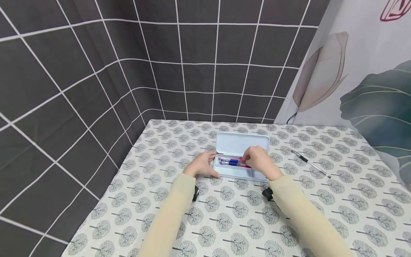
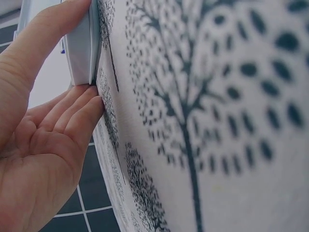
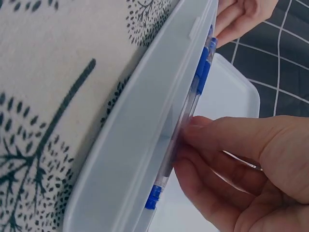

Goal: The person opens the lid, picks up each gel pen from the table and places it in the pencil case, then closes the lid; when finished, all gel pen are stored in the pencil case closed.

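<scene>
A pale blue pencil case [image 1: 242,141] lies on the table with its lid up. In its rear compartment are blue pens [image 1: 232,162] and red pens [image 1: 222,158] with clear barrels. My left hand [image 1: 203,164] steadies the case's left end, fingers fairly straight at the back corner and thumb along the front corner. My right hand [image 1: 259,161] reaches into the case; in the right wrist view its thumb and fingertips [image 3: 193,129] pinch a clear-barrelled pen with a blue end [image 3: 153,197]. The fingers hide part of the pens.
A black-and-clear pen [image 1: 310,163] lies apart on the tree-patterned tablecloth [image 1: 224,221], right of the case. A dark gridded curtain [image 1: 199,78] stands behind and on the left. A leaf-printed curtain [image 1: 353,71] hangs at the right.
</scene>
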`<action>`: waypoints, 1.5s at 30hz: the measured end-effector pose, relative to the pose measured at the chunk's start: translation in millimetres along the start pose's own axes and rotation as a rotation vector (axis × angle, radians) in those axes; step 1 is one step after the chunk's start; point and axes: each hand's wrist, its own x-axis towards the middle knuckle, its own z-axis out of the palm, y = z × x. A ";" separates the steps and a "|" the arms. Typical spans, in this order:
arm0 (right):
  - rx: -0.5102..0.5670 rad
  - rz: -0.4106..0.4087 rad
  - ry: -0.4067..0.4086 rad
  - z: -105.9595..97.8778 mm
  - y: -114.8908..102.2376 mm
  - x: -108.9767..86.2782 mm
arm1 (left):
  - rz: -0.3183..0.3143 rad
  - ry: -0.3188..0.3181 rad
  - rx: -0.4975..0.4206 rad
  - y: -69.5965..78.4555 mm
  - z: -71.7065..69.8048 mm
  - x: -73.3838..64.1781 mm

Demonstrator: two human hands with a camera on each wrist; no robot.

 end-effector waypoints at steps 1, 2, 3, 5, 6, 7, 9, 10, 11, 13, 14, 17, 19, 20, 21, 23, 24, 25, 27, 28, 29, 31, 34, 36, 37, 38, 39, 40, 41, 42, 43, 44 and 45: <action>0.002 0.001 0.003 0.2 -0.1 0.2 | 0.001 0.001 -0.001 0.1 -0.2 0.2; 0.004 -0.003 0.005 0.3 -0.1 0.1 | 0.001 0.000 -0.001 0.2 -0.4 0.2; 0.008 -0.005 0.008 0.5 -0.1 0.0 | 0.000 -0.001 -0.003 0.2 -0.3 0.0; 0.027 0.005 0.004 0.5 0.7 -0.9 | -0.001 -0.006 -0.008 0.1 0.1 -0.3; 0.034 0.009 0.005 0.2 1.3 -1.3 | -0.001 -0.009 -0.009 0.0 0.3 -0.5; 0.044 0.011 0.007 -0.3 2.0 -1.8 | 0.000 -0.009 -0.010 -0.1 0.6 -0.7; 0.063 0.011 0.015 -2.6 3.0 -2.7 | 0.001 -0.006 -0.011 -0.2 0.9 -0.9; 0.068 0.012 0.023 -3.9 3.7 -3.2 | 0.001 -0.005 -0.011 0.0 0.7 -1.1; 0.070 0.006 0.035 -5.4 4.6 -3.6 | 0.000 -0.004 -0.011 0.1 0.6 -1.2; 0.069 -0.005 0.059 -8.6 6.4 -4.6 | -0.002 -0.002 -0.012 0.4 0.1 -1.2; 0.067 -0.007 0.069 -10.1 7.3 -5.2 | -0.004 -0.003 -0.012 0.6 -0.3 -1.1; 0.060 -0.020 0.094 -13.5 10.5 -6.9 | -0.008 -0.006 -0.005 0.6 -1.0 -0.5; 0.062 -0.025 0.095 -15.3 12.0 -8.3 | -0.008 -0.005 0.002 0.4 -1.4 -0.2; 0.060 -0.026 0.098 -15.8 13.1 -8.7 | -0.007 -0.004 0.007 0.4 -1.5 -0.1; 0.059 -0.022 0.096 -16.6 14.2 -9.4 | -0.005 -0.003 0.010 0.4 -1.5 0.1; 0.054 -0.005 0.090 -18.0 17.0 -10.8 | -0.003 -0.001 0.008 0.6 -1.5 0.1; 0.057 0.011 0.085 -18.7 18.6 -11.6 | -0.001 -0.001 0.005 0.6 -1.3 0.2; 0.055 0.024 0.081 -19.6 20.2 -12.5 | 0.002 -0.001 0.003 0.6 -1.0 0.4; 0.055 0.051 0.071 -21.6 23.5 -14.5 | 0.004 -0.002 0.003 0.1 -0.4 0.7; 0.058 0.059 0.065 -22.5 25.1 -15.4 | 0.003 -0.001 0.003 -0.2 -0.1 0.8; 0.058 0.064 0.062 -23.7 26.9 -16.4 | 0.002 -0.002 0.005 -0.5 0.1 1.0; 0.065 0.084 0.056 -26.0 29.5 -18.5 | 0.003 -0.001 0.010 -1.2 0.5 0.9; 0.067 0.101 0.060 -29.9 33.2 -21.6 | 0.002 -0.004 0.005 -1.5 0.0 0.4; 0.060 0.122 0.068 -33.1 35.2 -23.7 | 0.005 -0.002 0.002 -1.3 -0.9 0.2; 0.052 0.129 0.072 -34.5 36.6 -24.9 | 0.005 -0.002 0.000 -1.1 -1.1 0.0; 0.042 0.131 0.077 -35.9 38.0 -26.1 | 0.006 -0.001 0.001 -1.0 -1.3 -0.3; 0.032 0.135 0.081 -37.0 39.4 -27.3 | 0.007 0.001 0.004 -0.8 -1.6 -0.5; 0.026 0.139 0.085 -37.8 41.6 -28.3 | 0.008 0.002 0.005 -0.6 -1.9 -0.8; 0.029 0.146 0.086 -38.2 43.7 -29.4 | 0.009 0.003 0.007 -0.5 -2.1 -1.0; 0.029 0.149 0.090 -38.4 46.0 -30.4 | 0.010 0.002 0.007 -0.1 -2.3 -1.4; 0.032 0.154 0.090 -38.4 48.3 -31.5 | 0.009 0.000 0.009 0.2 -2.4 -1.7; 0.034 0.161 0.088 -38.4 50.6 -32.6 | 0.009 -0.001 0.010 0.1 -2.3 -1.7; 0.036 0.165 0.086 -38.8 52.7 -34.0 | 0.009 -0.003 0.009 -0.1 -2.3 -1.4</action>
